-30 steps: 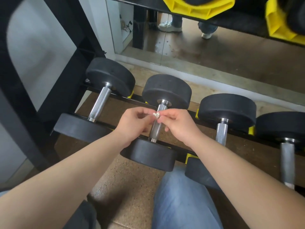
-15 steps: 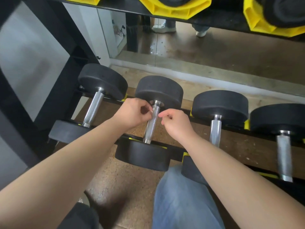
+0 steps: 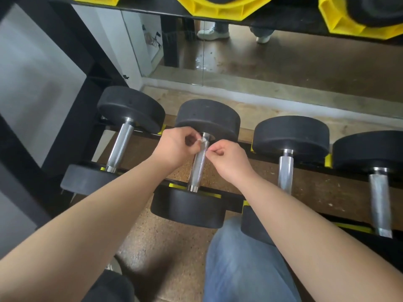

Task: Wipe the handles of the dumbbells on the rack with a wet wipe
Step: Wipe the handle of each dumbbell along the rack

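Note:
Several black dumbbells with knurled chrome handles lie side by side on the low black rack (image 3: 231, 198). My left hand (image 3: 176, 147) pinches a small crumpled white wet wipe (image 3: 203, 140) against the far end of the second dumbbell's handle (image 3: 198, 165), just below its far black head. On the handle's other side, my right hand (image 3: 226, 159) has its fingers curled with thumb and forefinger pinched together; whether it holds a corner of the wipe cannot be told. The leftmost dumbbell's handle (image 3: 120, 147) and the third dumbbell's handle (image 3: 286, 171) are bare.
A fourth dumbbell (image 3: 379, 199) lies at the right. Yellow cradles (image 3: 220, 8) of the upper shelf hang overhead. A wall mirror (image 3: 283, 57) behind the rack reflects a person's feet. My jeans-clad knee (image 3: 242, 262) is below, on brown speckled floor.
Both hands moved from mid-air over the second handle to its far end. The left hand now presses the wipe onto the bar; the right hand has come apart from it slightly.

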### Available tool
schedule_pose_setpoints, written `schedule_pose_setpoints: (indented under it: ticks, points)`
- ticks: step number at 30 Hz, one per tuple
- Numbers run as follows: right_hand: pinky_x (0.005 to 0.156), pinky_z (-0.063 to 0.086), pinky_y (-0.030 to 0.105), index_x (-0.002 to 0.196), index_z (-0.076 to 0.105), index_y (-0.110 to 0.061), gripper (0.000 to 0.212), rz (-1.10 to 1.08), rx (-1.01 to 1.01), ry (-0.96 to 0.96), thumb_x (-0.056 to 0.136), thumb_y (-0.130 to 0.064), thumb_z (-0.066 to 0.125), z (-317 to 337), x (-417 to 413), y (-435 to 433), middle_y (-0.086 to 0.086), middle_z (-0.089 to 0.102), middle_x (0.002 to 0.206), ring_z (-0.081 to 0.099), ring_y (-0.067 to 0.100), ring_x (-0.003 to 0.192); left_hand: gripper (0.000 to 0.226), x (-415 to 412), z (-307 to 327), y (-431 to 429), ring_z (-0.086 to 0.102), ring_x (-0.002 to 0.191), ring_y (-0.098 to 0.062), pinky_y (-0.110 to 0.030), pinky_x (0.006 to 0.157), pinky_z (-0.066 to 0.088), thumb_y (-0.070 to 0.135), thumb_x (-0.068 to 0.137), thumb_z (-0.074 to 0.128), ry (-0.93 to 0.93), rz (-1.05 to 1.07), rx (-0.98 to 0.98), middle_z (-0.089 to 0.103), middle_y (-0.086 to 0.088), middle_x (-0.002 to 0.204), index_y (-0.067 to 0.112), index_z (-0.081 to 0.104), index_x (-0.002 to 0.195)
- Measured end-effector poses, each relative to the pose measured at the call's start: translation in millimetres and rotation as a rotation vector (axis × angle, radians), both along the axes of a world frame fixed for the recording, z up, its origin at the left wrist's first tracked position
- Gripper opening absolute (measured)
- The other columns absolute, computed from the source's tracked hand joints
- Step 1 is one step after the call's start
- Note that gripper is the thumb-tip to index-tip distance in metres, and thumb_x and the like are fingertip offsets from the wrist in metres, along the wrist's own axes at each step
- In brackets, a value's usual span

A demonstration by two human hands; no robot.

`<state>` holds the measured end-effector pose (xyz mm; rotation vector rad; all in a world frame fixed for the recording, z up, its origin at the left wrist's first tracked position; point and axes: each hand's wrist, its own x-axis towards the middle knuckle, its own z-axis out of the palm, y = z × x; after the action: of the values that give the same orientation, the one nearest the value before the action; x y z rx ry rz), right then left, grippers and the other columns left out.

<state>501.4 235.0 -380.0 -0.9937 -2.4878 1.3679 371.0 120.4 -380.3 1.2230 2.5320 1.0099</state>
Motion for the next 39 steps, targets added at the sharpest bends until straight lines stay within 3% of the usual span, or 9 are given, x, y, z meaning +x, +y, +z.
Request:
schedule_pose_setpoints:
  ticks: [3,7,14,20,25,27,33,37,39]
  points:
    - [0.065,0.04,0.015,0.09,0.066,-0.03,0.005,-0.03,-0.027,0.011,0.094,-0.028,0.068,-2.3,-2.6,1.3,-0.017,0.064,0.084,0.059,-0.001,0.08,0.016,-0.7,-2.0,-30.5,0.064,0.068,0.002,-0.01,0.07,0.044,0.013,0.08,0.08,-0.092,-0.163,-0.116,0.07,0.017,0.071,0.027,0.074,0.079]
    - [0.072,0.052,0.027,0.091,0.063,-0.032,0.005,-0.025,-0.062,0.002,0.094,-0.03,0.066,-6.9,-4.9,0.1,-0.01,0.068,0.091,0.065,0.008,0.083,0.02,-4.6,3.1,-53.7,0.071,0.079,-0.005,-0.023,0.08,0.055,0.014,0.08,0.082,-0.297,-0.379,-0.372,0.077,0.016,0.083,0.034,0.08,0.081]
    - [0.077,0.058,0.035,0.09,0.059,-0.035,0.01,0.004,-0.06,-0.006,0.094,-0.028,0.066,-5.9,-7.2,2.9,-0.009,0.068,0.092,0.066,0.012,0.084,0.011,1.8,-1.2,-34.6,0.061,0.062,-0.002,-0.023,0.073,0.052,0.021,0.081,0.082,-0.347,-0.087,-0.213,0.071,0.011,0.067,0.026,0.075,0.074]
    - [0.08,0.06,0.042,0.092,0.058,-0.036,0.005,-0.009,-0.087,-0.019,0.095,-0.033,0.061,-10.4,-5.3,-1.2,-0.007,0.071,0.093,0.067,0.014,0.082,0.015,-4.7,3.9,-46.4,0.067,0.072,-0.003,-0.023,0.079,0.054,0.014,0.08,0.083,-0.376,-0.343,-0.499,0.077,0.008,0.077,0.027,0.078,0.075]
    - [0.082,0.06,0.045,0.092,0.06,-0.035,0.002,-0.019,-0.09,-0.025,0.093,-0.035,0.061,-11.0,-5.6,-1.8,-0.008,0.071,0.092,0.067,0.015,0.083,0.008,-7.1,-6.2,-28.0,0.068,0.069,-0.017,-0.026,0.074,0.061,0.003,0.088,0.077,-0.669,0.026,-0.046,0.074,-0.008,0.076,0.009,0.074,0.085]
    - [0.083,0.06,0.044,0.093,0.06,-0.036,0.001,-0.01,-0.081,-0.029,0.094,-0.035,0.061,-10.8,-5.8,-0.8,-0.008,0.071,0.094,0.067,0.014,0.085,0.003,-6.8,-11.2,-23.8,0.068,0.071,-0.017,-0.026,0.074,0.062,0.003,0.091,0.075,-0.747,0.045,0.033,0.071,-0.008,0.078,0.006,0.073,0.09]
    - [0.081,0.06,0.04,0.094,0.058,-0.035,0.004,-0.003,-0.092,-0.037,0.097,-0.031,0.059,-9.7,-4.9,-1.4,-0.008,0.07,0.093,0.066,0.011,0.084,0.011,-5.7,-16.3,-41.7,0.069,0.068,-0.003,-0.017,0.066,0.055,0.006,0.087,0.076,-0.591,-0.231,-0.471,0.077,0.009,0.075,0.013,0.084,0.089]
    - [0.078,0.059,0.037,0.093,0.061,-0.032,0.004,0.008,-0.099,-0.032,0.096,-0.029,0.061,-7.1,-5.5,2.1,-0.008,0.071,0.091,0.066,0.01,0.081,0.009,-7.2,-21.5,-19.2,0.076,0.079,-0.014,-0.022,0.071,0.061,0.007,0.097,0.067,-1.003,-0.044,-0.072,0.079,-0.007,0.089,0.003,0.075,0.1]
    - [0.075,0.058,0.034,0.091,0.063,-0.031,0.005,0.01,-0.082,-0.034,0.094,-0.028,0.063,-5.1,-6.2,3.8,-0.008,0.069,0.09,0.065,0.011,0.081,0.013,-13.3,-22.9,-4.7,0.076,0.085,-0.016,-0.024,0.072,0.061,0.012,0.1,0.062,-1.042,0.018,0.093,0.079,-0.007,0.091,0.005,0.074,0.1]
